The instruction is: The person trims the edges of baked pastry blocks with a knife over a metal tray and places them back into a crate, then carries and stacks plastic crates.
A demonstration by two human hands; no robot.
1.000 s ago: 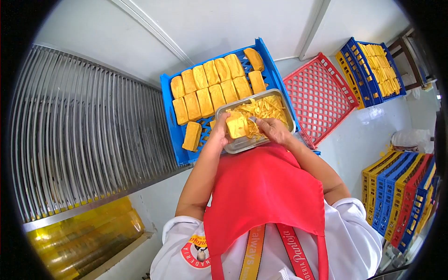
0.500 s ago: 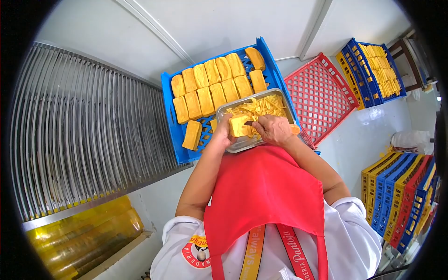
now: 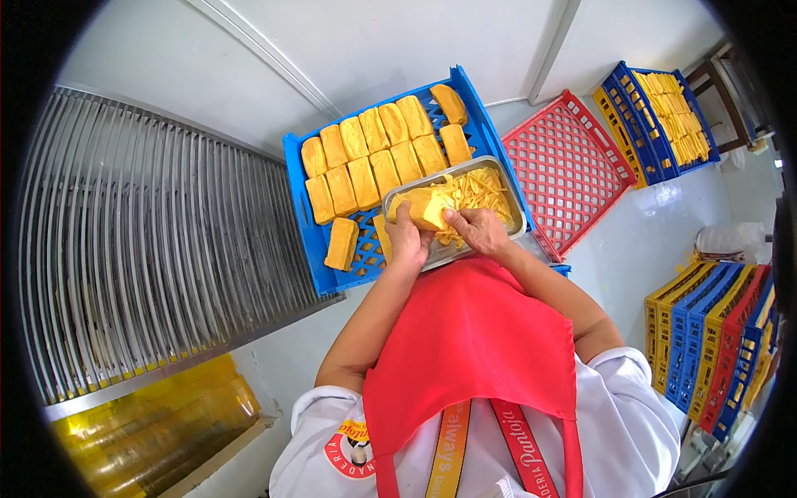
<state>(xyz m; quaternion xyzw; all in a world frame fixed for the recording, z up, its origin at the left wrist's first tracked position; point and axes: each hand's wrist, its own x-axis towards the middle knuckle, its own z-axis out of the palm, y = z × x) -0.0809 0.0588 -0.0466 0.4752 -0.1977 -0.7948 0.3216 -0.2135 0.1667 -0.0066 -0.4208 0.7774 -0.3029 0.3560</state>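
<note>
My left hand (image 3: 407, 239) is closed around a yellow block-shaped loaf (image 3: 422, 207), tilted over a metal tray (image 3: 520, 209). The loaf's pale yellow end faces right. At that end my right hand (image 3: 483, 230) is closed, its thumb and fingertips against the loaf; whatever else it may hold is hidden. Yellow strips and trimmings (image 3: 481, 191) lie in the tray below both hands. Behind and to the left, a blue crate (image 3: 300, 191) carries rows of similar loaves (image 3: 362, 179), and one loaf (image 3: 341, 244) lies apart near its front left.
The tray overlaps the blue crate's front right corner. A red lattice crate (image 3: 568, 170) lies to the right; beyond it a dark blue crate (image 3: 643, 124) holds yellow pieces. Stacked crates (image 3: 701, 336) stand at lower right, a slatted metal rack (image 3: 166, 241) at left.
My right hand has turned and shifted slightly; the knife's dark blade and orange handle seen before no longer show. The loaf in my left hand has swung, showing more of its long side.
</note>
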